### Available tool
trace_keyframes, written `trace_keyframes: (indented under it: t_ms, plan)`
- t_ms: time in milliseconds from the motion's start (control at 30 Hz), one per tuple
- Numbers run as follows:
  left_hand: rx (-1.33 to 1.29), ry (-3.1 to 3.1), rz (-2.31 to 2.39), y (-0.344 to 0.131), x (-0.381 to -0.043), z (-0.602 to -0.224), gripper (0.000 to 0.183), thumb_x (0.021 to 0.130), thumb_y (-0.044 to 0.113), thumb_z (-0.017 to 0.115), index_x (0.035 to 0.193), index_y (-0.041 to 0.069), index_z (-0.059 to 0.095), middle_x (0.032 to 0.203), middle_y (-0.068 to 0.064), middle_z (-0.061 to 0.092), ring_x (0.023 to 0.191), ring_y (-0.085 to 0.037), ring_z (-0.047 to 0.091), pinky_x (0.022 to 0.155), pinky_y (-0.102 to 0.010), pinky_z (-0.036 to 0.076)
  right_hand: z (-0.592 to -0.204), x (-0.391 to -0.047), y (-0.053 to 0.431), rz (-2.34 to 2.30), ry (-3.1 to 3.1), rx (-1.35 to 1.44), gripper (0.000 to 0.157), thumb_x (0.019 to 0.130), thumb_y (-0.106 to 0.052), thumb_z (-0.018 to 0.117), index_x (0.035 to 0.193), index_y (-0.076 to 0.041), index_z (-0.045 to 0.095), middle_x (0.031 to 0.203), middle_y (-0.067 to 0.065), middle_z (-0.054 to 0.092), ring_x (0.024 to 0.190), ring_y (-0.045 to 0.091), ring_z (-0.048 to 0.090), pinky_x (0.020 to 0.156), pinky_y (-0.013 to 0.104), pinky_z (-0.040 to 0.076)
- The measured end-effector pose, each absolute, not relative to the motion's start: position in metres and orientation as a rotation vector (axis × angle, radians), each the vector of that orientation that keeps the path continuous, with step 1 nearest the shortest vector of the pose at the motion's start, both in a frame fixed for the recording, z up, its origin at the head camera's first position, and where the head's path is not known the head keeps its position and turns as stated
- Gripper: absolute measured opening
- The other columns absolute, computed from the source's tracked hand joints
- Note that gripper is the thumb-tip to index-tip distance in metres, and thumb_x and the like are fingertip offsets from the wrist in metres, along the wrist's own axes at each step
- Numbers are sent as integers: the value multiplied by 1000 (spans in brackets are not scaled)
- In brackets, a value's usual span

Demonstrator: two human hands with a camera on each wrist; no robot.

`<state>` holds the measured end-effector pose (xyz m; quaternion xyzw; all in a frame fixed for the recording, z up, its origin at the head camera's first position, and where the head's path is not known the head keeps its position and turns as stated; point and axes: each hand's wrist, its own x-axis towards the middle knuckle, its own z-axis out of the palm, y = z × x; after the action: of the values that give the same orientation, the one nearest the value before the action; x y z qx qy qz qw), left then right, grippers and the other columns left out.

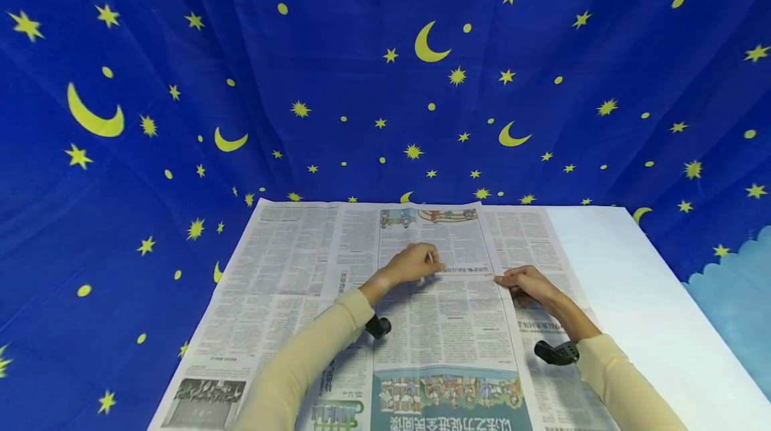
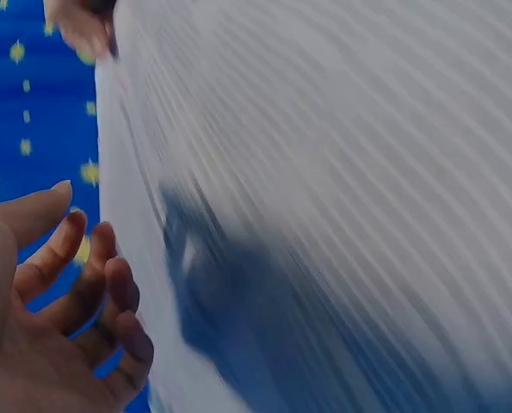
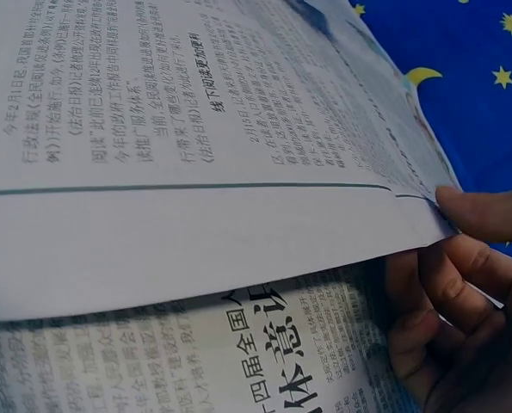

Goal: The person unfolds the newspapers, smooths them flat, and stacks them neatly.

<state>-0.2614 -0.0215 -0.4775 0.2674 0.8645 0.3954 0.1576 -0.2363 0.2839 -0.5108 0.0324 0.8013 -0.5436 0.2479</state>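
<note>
A large printed newspaper sheet point(image 1: 446, 324) lies spread over the table, with a coloured illustration near its front edge. My right hand point(image 1: 533, 286) pinches the right edge of this sheet between thumb and fingers. In the right wrist view that edge is lifted off a second newspaper sheet point(image 3: 342, 344) underneath. My left hand point(image 1: 412, 262) hovers over the middle of the upper sheet, its fingers loosely bent. The left wrist view shows the thumb and fingers point(image 2: 122, 284) apart with nothing between them, and a shadow on the paper beside them.
The white tabletop point(image 1: 650, 297) shows to the right of the newspapers. Behind and to the sides hangs a blue cloth point(image 1: 337, 69) with yellow stars and moons. A dark device point(image 1: 557, 353) is worn at each wrist.
</note>
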Motion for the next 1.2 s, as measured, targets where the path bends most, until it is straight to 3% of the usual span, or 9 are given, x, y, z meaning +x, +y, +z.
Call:
trace_keyframes:
  t_ms: [100,167,300,467,567,867,1033,1200]
  plan:
    - [793,2375,1143,11,-263,-473,22,98,27,60,93,6,67,87,-20,70,71,-40,64,52,-23,41,-509,-236,282,-1496,2191,95,22,94,-23,64,92,-2,69,70,-1,69,57,9,57,50,25,44]
    - [812,2335,1130,27,-267,-473,26,99,26,59,95,2,68,87,-20,70,72,-39,64,55,-25,46,-509,-235,280,-1501,2197,108,20,94,-22,65,88,-3,68,66,-2,67,56,9,54,49,25,42]
    - [788,2316,1084,51,-273,-471,32,100,24,57,94,-4,70,82,-20,70,67,-31,64,58,-30,51,-509,-234,279,-1506,2199,117,20,93,-21,64,79,-8,64,62,-5,63,56,9,53,50,25,42]
    - [648,2305,1092,72,-273,-468,39,100,29,56,89,-5,71,74,-14,67,58,-19,57,55,-28,48,-510,-234,278,-1528,2196,156,25,94,-24,63,71,-13,60,60,-5,60,52,9,49,50,26,41]
    - [558,2297,1111,81,-271,-469,41,101,32,55,86,-3,71,70,-9,63,56,-14,53,54,-26,47,-510,-233,275,-1545,2205,175,27,93,-27,65,70,-14,63,61,-5,62,53,9,52,51,26,44]
    - [361,2413,1028,94,-269,-473,50,98,43,56,59,10,55,55,-3,52,47,-16,45,47,-28,38,-508,-230,268,-1585,2261,203,36,90,-33,71,60,-16,58,52,-7,55,48,7,48,48,24,41]
    - [277,2464,982,96,-266,-469,49,96,44,55,59,13,50,55,-1,47,50,-17,42,50,-30,33,-508,-228,266,-1596,2277,187,41,89,-35,72,58,-15,53,50,-6,52,46,8,47,48,25,40]
    - [230,2506,948,96,-263,-468,40,94,35,53,60,15,48,56,-3,50,53,-21,49,52,-32,36,-510,-227,265,-1641,2238,202,35,89,-34,73,61,-16,60,53,-7,58,47,7,54,49,24,45]
